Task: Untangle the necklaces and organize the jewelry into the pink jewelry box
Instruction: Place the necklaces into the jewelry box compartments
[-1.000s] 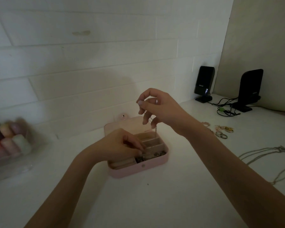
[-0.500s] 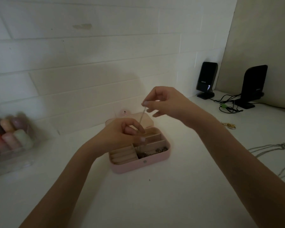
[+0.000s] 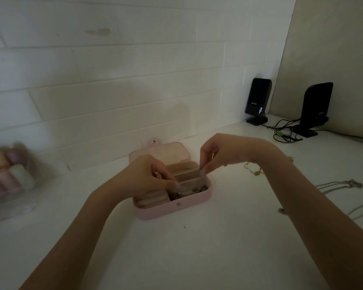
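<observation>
We hold both hands over the open pink jewelry box: left hand and right hand fingers pinch something fine, too dim to name. One chain lies in the near compartment; silver necklaces wait on the bench, right.

Both hands over pink jewelry box

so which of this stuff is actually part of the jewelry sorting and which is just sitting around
Part of the job:
- pink jewelry box, lid open
- dark chain in its front compartment
- left hand and right hand, both at the box
- gold jewelry on the counter
- silver necklaces at the right

Just lying about:
- two black speakers
- cables
- clear case of pastel bottles
</observation>
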Demonstrator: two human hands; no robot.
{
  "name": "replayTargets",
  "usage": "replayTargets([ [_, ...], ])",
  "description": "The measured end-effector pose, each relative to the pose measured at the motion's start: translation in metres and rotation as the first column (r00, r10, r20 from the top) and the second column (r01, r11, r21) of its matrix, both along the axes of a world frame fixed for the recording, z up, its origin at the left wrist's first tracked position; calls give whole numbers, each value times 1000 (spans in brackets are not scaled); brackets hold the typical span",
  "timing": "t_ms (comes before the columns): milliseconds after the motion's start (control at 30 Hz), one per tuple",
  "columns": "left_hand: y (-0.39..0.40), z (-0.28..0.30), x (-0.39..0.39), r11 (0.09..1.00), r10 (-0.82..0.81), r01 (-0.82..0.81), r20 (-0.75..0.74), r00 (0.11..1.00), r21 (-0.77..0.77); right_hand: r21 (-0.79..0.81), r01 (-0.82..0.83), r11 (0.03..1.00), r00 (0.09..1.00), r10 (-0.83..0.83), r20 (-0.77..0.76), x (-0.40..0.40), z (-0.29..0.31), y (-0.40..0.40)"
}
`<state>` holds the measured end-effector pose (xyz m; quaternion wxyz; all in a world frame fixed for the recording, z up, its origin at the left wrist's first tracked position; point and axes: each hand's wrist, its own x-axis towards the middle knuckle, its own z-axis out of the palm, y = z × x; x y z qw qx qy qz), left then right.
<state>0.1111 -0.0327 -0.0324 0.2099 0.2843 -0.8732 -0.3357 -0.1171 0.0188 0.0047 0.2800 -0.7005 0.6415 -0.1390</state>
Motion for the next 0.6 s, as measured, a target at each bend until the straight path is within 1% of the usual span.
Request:
replayTargets([
  [67, 0, -3, -1, 999, -39, 40, 56, 998, -28, 32, -47, 998, 999, 47, -19, 6, -5, -2],
  [133, 0, -5, -3, 996, -49, 54, 78, 996, -68, 60, -80, 995, 995, 83, -56, 11, -11, -5],
  [233, -7, -10, -4, 983, 50, -43, 36, 998, -177, 65, -85, 994, 992, 91, -93, 12, -15, -7],
  [300, -9, -16, -6, 967, 80, -78, -2, 997, -242, 57, -72, 996, 995, 76, -68, 10, -13, -8],
  [333, -8, -19, -8, 965, 80, -73, 17, 997, -252, 52, -57, 997, 997, 59, -44, 8, -13, -8],
  [367, -8, -22, -10, 964, 70, -50, 70, 995, -259, 48, -34, 998, 999, 35, -17, 7, -15, -8],
  [467, -7, -30, -15, 951, 37, 54, 288, 957, -303, 53, 36, 998, 997, -40, 71, 5, -26, -3],
  [500, -6, -30, -15, 953, 39, 59, 314, 949, -296, 46, 49, 998, 995, -53, 86, 5, -30, 1],
  [600, 1, -29, -18, 967, 2, 74, 295, 956, -244, -28, 99, 995, 994, -98, 54, 5, -40, 20],
])
